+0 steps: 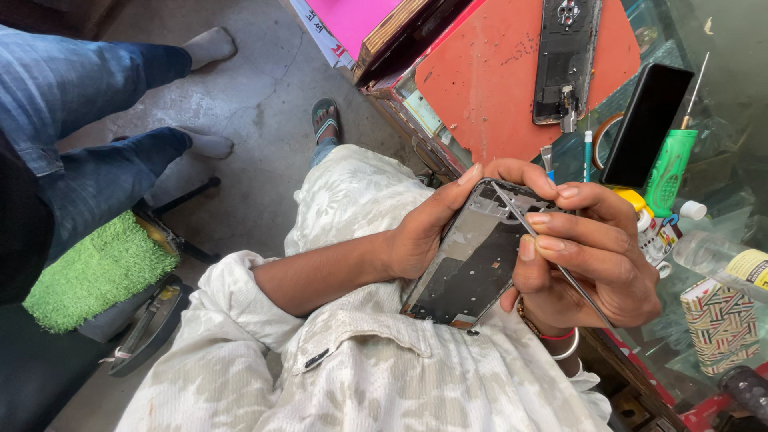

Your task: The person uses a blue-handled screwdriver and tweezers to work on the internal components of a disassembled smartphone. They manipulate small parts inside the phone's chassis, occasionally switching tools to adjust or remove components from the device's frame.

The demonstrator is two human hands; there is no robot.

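My left hand grips the left edge of an opened phone frame, held over my lap with its bare inner side up. My right hand steadies the frame's right edge and pinches a thin metal tool, whose tip rests at the upper part of the frame. A red and silver bangle sits on my right wrist. My sleeves and shirt are pale and patterned.
On the glass desk at right lie an orange mat carrying a phone back housing, a black phone, a green-handled screwdriver, small bottles and a patterned box. Another person's jeans-clad legs and a green cushion are at left.
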